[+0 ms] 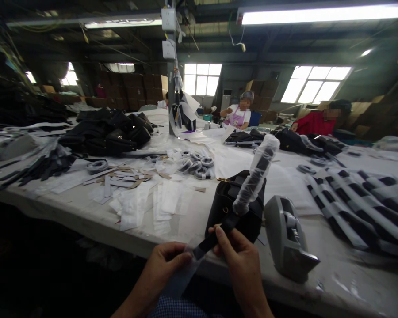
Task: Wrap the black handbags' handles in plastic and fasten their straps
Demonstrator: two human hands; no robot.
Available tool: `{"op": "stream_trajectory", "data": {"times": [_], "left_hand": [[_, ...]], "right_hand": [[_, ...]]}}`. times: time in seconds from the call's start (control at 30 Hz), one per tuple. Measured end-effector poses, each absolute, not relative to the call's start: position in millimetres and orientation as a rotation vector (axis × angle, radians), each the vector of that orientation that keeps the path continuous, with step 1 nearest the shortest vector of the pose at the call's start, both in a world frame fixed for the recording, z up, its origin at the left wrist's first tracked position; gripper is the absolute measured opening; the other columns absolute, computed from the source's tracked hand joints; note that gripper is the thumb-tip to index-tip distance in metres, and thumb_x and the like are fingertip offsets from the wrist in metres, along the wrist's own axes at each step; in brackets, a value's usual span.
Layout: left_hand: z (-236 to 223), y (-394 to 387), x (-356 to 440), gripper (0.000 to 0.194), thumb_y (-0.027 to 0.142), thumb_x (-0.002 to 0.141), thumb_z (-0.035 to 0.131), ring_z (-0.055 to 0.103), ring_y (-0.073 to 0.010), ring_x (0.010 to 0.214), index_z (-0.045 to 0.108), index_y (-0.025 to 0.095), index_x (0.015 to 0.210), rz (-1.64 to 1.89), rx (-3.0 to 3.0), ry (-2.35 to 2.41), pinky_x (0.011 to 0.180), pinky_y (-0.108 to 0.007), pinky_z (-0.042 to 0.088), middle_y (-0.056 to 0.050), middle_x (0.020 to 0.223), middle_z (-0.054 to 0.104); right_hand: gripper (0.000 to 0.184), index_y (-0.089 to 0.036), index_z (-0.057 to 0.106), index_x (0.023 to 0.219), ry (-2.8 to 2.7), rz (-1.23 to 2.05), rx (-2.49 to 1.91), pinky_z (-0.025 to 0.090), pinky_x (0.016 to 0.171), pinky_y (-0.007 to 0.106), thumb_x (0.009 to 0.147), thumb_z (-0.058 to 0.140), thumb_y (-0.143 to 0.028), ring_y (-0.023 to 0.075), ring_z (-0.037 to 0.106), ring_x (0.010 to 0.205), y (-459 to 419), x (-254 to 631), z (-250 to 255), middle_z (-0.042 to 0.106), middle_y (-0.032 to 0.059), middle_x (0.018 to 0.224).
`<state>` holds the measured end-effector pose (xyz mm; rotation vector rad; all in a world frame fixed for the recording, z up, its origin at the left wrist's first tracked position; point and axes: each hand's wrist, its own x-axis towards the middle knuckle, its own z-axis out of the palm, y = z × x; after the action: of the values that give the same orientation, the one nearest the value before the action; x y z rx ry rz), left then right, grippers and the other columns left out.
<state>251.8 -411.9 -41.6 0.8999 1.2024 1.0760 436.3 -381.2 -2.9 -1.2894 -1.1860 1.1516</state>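
A black strap runs between my hands at the table's front edge. My right hand is closed on it, thumb on top. With thumb and finger, my left hand pinches a translucent plastic sheet at the strap's lower end. Farther up, clear wrapping covers a long dark piece that slants over a black bag; whether it is one with the strap I cannot tell. The bag stands just beyond my right hand and has gold-coloured metal fittings.
A grey tape dispenser stands right of the bag. Wrapped black straps lie farther right. White sheets, paper strips and wrapped rings lie left, before piled black bags. Two people work across the table.
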Motion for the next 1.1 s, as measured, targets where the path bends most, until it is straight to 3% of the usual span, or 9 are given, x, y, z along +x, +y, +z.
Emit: {"op": "stream_trajectory", "data": {"times": [0.2, 0.3, 0.4, 0.57, 0.7, 0.83, 1.1], "left_hand": [[-29.5, -399.5, 273.1, 0.033, 0.045, 0.075, 0.075, 0.067, -0.0211, 0.073, 0.078, 0.014, 0.087, 1.079, 0.980, 1.159, 0.065, -0.027, 0.047, -0.008, 0.079, 0.077], [-18.9, -387.4, 289.0, 0.032, 0.044, 0.078, 0.072, 0.066, -0.0200, 0.071, 0.078, 0.013, 0.086, 1.099, 1.017, 1.111, 0.063, -0.025, 0.047, -0.008, 0.078, 0.077], [-10.5, -374.0, 305.9, 0.030, 0.042, 0.079, 0.072, 0.068, -0.0203, 0.075, 0.078, 0.013, 0.088, 1.144, 1.004, 1.032, 0.067, -0.025, 0.048, -0.007, 0.080, 0.078], [-3.2, -352.8, 330.3, 0.033, 0.042, 0.075, 0.076, 0.068, -0.0220, 0.079, 0.077, 0.013, 0.093, 1.240, 0.939, 0.978, 0.071, -0.027, 0.050, -0.006, 0.082, 0.077], [-3.8, -346.8, 336.0, 0.033, 0.042, 0.076, 0.075, 0.067, -0.0205, 0.075, 0.076, 0.012, 0.091, 1.289, 0.942, 0.998, 0.067, -0.026, 0.050, -0.007, 0.081, 0.076], [-12.9, -355.8, 329.8, 0.035, 0.043, 0.081, 0.070, 0.067, -0.0217, 0.086, 0.071, 0.015, 0.101, 1.296, 0.969, 1.025, 0.075, -0.027, 0.051, -0.006, 0.091, 0.076], [-25.5, -372.4, 328.5, 0.028, 0.043, 0.083, 0.067, 0.067, -0.0217, 0.080, 0.069, 0.017, 0.093, 1.241, 1.064, 1.152, 0.071, -0.028, 0.051, -0.006, 0.087, 0.073]], "right_hand": [[0.043, -0.018, 0.077, 0.100, -1.234, 1.211, -1.245, 0.045, 0.056, 0.024, 0.079, 0.069, -0.055, 0.0149, 0.056, 0.061, -377.0, 436.9, -11.8, 0.073, 0.0055, 0.086], [0.049, -0.018, 0.075, 0.105, -1.280, 1.170, -1.284, 0.042, 0.052, 0.023, 0.081, 0.064, -0.059, 0.0154, 0.055, 0.058, -376.8, 444.3, -15.8, 0.068, 0.0027, 0.070], [0.055, -0.016, 0.076, 0.097, -1.324, 1.075, -1.344, 0.042, 0.052, 0.024, 0.086, 0.053, -0.064, 0.0169, 0.055, 0.054, -380.2, 455.2, -16.0, 0.059, 0.0006, 0.054], [0.049, -0.021, 0.076, 0.102, -1.394, 0.900, -1.459, 0.045, 0.054, 0.026, 0.083, 0.059, -0.062, 0.0197, 0.062, 0.054, -379.8, 470.7, -5.7, 0.067, 0.0018, 0.056], [0.047, -0.019, 0.077, 0.087, -1.374, 0.985, -1.482, 0.043, 0.047, 0.025, 0.080, 0.062, -0.063, 0.0179, 0.058, 0.046, -368.1, 473.4, 6.2, 0.063, 0.0010, 0.048], [0.044, -0.018, 0.076, 0.074, -1.336, 1.007, -1.489, 0.038, 0.042, 0.023, 0.077, 0.066, -0.060, 0.0144, 0.053, 0.040, -361.5, 469.0, 9.5, 0.057, -0.0006, 0.041], [0.041, -0.017, 0.071, 0.065, -1.182, 0.924, -1.486, 0.036, 0.041, 0.022, 0.075, 0.070, -0.057, 0.0130, 0.050, 0.041, -368.0, 454.6, -2.6, 0.057, -0.0006, 0.044]]}}
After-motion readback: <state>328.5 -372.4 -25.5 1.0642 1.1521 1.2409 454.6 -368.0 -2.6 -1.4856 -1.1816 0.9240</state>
